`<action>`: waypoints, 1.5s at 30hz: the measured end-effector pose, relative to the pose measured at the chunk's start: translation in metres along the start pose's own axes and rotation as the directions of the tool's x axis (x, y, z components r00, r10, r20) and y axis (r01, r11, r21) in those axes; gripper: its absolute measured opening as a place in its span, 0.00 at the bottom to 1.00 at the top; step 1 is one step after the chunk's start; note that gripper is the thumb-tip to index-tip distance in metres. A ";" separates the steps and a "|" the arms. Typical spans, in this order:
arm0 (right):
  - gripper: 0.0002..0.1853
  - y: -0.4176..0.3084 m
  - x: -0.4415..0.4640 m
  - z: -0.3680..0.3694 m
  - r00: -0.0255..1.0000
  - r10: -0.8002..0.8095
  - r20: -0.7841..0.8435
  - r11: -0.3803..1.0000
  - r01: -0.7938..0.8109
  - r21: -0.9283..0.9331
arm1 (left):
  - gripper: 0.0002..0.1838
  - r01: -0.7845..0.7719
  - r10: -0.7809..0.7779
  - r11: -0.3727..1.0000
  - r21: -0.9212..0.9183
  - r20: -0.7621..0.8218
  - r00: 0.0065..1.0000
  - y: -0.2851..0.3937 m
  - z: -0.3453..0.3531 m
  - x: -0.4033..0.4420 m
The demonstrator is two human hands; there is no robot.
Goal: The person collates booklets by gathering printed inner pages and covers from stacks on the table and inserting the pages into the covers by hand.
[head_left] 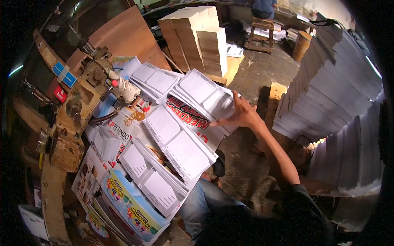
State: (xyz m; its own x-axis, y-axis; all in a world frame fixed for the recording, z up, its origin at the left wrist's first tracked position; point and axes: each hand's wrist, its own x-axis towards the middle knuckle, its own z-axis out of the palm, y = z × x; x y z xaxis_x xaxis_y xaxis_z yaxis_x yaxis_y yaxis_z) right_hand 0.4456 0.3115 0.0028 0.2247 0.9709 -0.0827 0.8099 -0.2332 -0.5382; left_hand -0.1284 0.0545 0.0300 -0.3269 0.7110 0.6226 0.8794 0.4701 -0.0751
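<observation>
Fingers (235,98) of my R hand (245,115) splayed wide o/ printed-form stack (200,89), near end; contact unclear. L hand: can't tell.

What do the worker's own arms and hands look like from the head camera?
The right hand is bare, with no glove visible; the slim forearm is uncovered too, below a dark, short sleeve. The left hand and arm are out of view.

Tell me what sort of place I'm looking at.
Probably a printing or paper-finishing workshop: stacks of printed forms lie beside a worn machine, and tall piles of paper rise at the right of the view.
</observation>
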 end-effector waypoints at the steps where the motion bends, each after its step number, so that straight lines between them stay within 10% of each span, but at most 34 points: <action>1: 0.83 0.005 0.009 0.000 0.998 -0.008 0.056 1.000 0.009 -0.009 | 0.36 -0.041 0.041 0.999 -0.017 -0.008 0.999 0.016 -0.005 0.012; 11: 0.71 -0.007 0.010 0.019 0.992 -0.098 -0.076 0.953 0.072 -0.294 | 0.34 -0.396 0.460 0.838 -0.375 0.099 0.882 0.222 -0.045 0.091; 16: 0.66 0.014 0.030 0.033 0.982 -0.161 -0.103 0.922 0.112 -0.371 | 0.40 -0.417 0.676 0.489 -0.766 0.031 0.736 0.301 -0.039 0.096; 20: 0.58 0.022 0.039 0.018 0.954 -0.227 -0.195 0.947 0.170 -0.271 | 0.39 -0.405 0.793 0.321 -0.856 0.009 0.609 0.356 -0.029 0.106; 22: 0.45 0.039 0.064 0.010 0.997 -0.051 0.055 0.970 0.037 0.241 | 0.39 -0.443 0.845 0.239 -0.864 -0.039 0.533 0.379 -0.024 0.110; 23: 0.32 0.060 0.079 0.026 0.968 -0.232 -0.094 0.926 0.250 0.284 | 0.39 -0.435 0.866 0.180 -0.882 -0.068 0.495 0.390 -0.019 0.113; 26: 0.29 0.001 0.036 -0.022 0.993 -0.114 0.035 0.881 0.084 0.466 | 0.45 -0.541 0.905 0.093 -0.836 -0.156 0.397 0.424 -0.017 0.132; 30: 0.26 -0.022 0.012 -0.051 0.803 -0.550 -0.231 0.789 0.590 0.171 | 0.58 -0.741 0.935 0.028 -0.671 -0.243 0.256 0.464 -0.042 0.176; 33: 0.23 -0.060 -0.029 -0.115 0.781 -0.611 -0.133 0.792 0.601 -0.108 | 0.51 -0.833 0.888 -0.040 -0.552 -0.401 0.223 0.478 -0.060 0.195; 36: 0.26 -0.082 -0.059 -0.153 0.703 -0.585 -0.404 0.811 0.517 -0.275 | 0.36 -0.774 0.908 -0.126 -0.621 -0.387 0.162 0.481 -0.069 0.201; 38: 0.39 -0.077 -0.064 -0.176 0.286 -0.635 -0.718 0.711 0.579 -0.398 | 0.17 -0.572 0.675 0.009 -0.820 -0.417 0.609 0.473 -0.078 0.189; 39: 0.38 -0.071 -0.065 -0.177 0.198 -0.550 -0.811 0.716 0.611 -0.337 | 0.19 -0.501 0.603 -0.108 -0.859 -0.457 0.654 0.474 -0.073 0.193; 41: 0.38 -0.061 -0.063 -0.166 0.236 -0.319 -0.918 0.742 0.665 -0.087 | 0.19 -0.311 0.500 -0.164 -0.936 -0.351 0.792 0.477 -0.074 0.190; 45: 0.54 -0.002 -0.048 -0.062 0.785 -0.076 -0.615 0.829 0.393 0.398 | 0.34 0.460 0.387 -0.475 -0.750 0.292 0.875 0.499 -0.054 0.180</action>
State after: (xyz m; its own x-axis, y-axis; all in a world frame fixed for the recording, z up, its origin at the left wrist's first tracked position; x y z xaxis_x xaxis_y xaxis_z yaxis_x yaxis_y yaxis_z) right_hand 0.4671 0.2616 0.0599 0.4483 0.7462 0.4921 0.5439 0.2092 -0.8126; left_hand 0.2708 0.3888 0.1462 -0.0469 0.9564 0.2884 -0.3083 -0.2885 0.9065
